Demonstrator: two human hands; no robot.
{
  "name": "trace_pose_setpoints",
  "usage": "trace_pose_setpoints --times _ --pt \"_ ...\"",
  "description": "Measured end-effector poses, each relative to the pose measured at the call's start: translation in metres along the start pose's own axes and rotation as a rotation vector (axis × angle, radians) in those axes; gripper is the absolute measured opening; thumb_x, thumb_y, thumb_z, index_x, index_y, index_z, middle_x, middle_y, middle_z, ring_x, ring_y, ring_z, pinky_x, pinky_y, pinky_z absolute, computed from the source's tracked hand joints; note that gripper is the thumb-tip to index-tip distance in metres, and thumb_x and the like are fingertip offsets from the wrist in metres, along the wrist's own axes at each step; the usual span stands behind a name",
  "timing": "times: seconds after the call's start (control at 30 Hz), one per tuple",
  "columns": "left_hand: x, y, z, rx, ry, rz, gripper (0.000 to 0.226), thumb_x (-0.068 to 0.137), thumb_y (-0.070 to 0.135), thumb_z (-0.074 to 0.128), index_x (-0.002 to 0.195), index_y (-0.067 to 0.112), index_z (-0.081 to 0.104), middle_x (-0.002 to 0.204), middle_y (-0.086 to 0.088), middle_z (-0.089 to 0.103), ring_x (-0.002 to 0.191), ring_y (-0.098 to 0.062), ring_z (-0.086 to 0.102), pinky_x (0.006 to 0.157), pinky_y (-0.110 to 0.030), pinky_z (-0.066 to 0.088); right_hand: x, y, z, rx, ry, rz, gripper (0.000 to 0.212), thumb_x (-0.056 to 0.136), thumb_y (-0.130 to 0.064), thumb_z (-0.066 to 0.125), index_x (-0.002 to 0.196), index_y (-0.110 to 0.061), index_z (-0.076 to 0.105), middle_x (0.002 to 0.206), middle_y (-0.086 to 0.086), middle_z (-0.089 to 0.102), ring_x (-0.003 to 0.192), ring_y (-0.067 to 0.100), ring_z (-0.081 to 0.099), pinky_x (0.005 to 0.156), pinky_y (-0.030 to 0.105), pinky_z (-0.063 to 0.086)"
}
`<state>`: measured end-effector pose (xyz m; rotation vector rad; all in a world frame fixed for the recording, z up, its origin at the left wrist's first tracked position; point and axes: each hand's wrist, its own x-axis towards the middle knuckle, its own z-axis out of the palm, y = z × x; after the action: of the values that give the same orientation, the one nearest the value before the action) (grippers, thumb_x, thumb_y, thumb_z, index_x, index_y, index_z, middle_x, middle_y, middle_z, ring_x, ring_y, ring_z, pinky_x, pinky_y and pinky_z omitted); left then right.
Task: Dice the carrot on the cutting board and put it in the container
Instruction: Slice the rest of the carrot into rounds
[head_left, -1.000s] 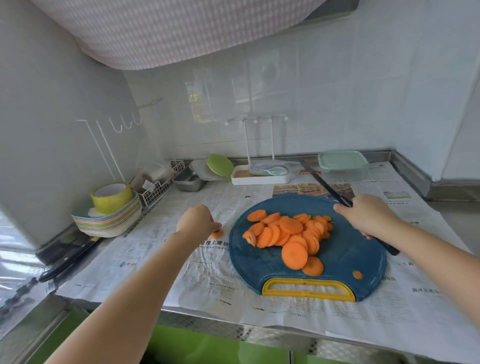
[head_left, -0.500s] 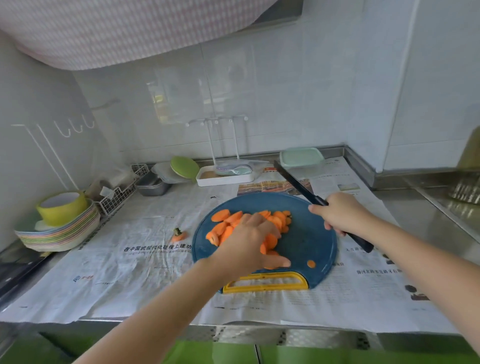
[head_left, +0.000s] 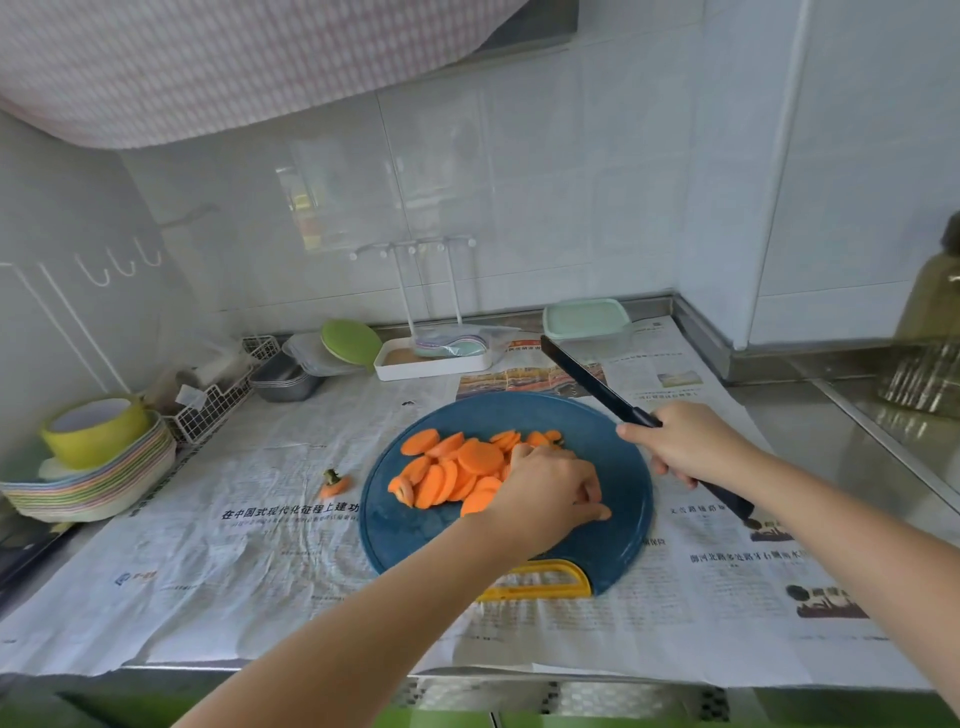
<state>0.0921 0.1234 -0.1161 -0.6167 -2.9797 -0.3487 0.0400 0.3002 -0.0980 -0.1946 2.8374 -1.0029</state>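
Skirting board (head_left: 621, 470) rim, knife (head_left: 582, 376); slices (head_left: 480, 457) left-centre

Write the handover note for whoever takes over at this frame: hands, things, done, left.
Left hand: lies on the carrot slices, fingers bent; whether it pinches any is hidden.
Right hand: grips the knife, blade lifted, pointing towards the back wall.
Things: slices piled on the blue cutting board; carrot top on the newspaper left of the board; container at the back, lid on.
Done: carrot cut into rounds.
Left: dice the rounds, open the container, put them in.
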Motion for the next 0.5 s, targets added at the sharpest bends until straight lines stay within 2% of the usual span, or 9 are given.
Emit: trace_pose_setpoints --times 0.13,0.2,0.27,0.37,0.43,0.5 --pt "0.027 0.000 0.004 0.111 0.032 0.002 0.026 0.098 0.029 0.047 0.114 0.021 0.066 0.112 0.000 0.066 0.108 -0.023 0.047 0.089 -0.033 0.026 0.006 -0.002 -0.002 0.000 0.018 0.009 0.047 0.098 -0.044 0.053 0.071 -0.005 0.057 0.048 -0.001 0.060 0.027 0.010 0.044 0.049 0.025 0.046" --pt "0.035 -0.007 0.000 0.063 0.055 0.002 0.028 0.099 0.022 0.044 0.118 0.019 0.065 0.113 -0.001 0.067 0.108 -0.025 0.051 0.092 -0.034 0.030 0.009 -0.007 -0.001 0.009 0.015 0.011 0.047 0.099 -0.042 0.051 0.068 -0.007 0.054 0.035 -0.005 0.053 0.026 0.009 0.042 0.048 0.024 0.043" --pt "0.031 -0.018 -0.013 -0.062 0.143 -0.020 0.027 0.098 0.019 0.048 0.117 0.016 0.066 0.114 -0.003 0.068 0.108 -0.024 0.056 0.095 -0.034 0.038 0.010 -0.014 0.002 0.030 0.020 -0.008 0.048 0.099 -0.042 0.052 0.067 -0.007 0.054 0.034 -0.005 0.052 0.028 0.011 0.044 0.047 0.024 0.042" --pt "0.003 -0.052 -0.040 -0.246 0.257 -0.180 0.025 0.095 0.019 0.054 0.116 0.014 0.066 0.112 -0.001 0.067 0.103 -0.015 0.060 0.090 -0.026 0.044 0.011 -0.027 0.008 0.048 0.001 -0.060 0.049 0.098 -0.042 0.051 0.066 -0.006 0.056 0.034 -0.004 0.053 0.028 0.010 0.042 0.049 0.025 0.044" --pt "-0.021 -0.083 -0.056 -0.285 0.306 -0.325 0.026 0.088 0.028 0.064 0.113 0.017 0.065 0.106 0.001 0.065 0.096 -0.013 0.060 0.083 -0.026 0.048 0.014 -0.035 0.014 0.059 -0.015 -0.095 0.050 0.098 -0.044 0.051 0.071 -0.003 0.060 0.048 0.003 0.064 0.030 0.011 0.044 0.053 0.027 0.047" --pt "-0.045 -0.113 -0.066 -0.270 0.245 -0.530 0.039 0.078 0.042 0.073 0.109 0.022 0.059 0.103 0.005 0.059 0.093 -0.013 0.058 0.075 -0.025 0.045 0.018 -0.041 0.021 0.055 -0.010 -0.117 0.052 0.097 -0.046 0.052 0.075 0.000 0.063 0.064 0.014 0.070 0.032 0.015 0.047 0.052 0.026 0.048"
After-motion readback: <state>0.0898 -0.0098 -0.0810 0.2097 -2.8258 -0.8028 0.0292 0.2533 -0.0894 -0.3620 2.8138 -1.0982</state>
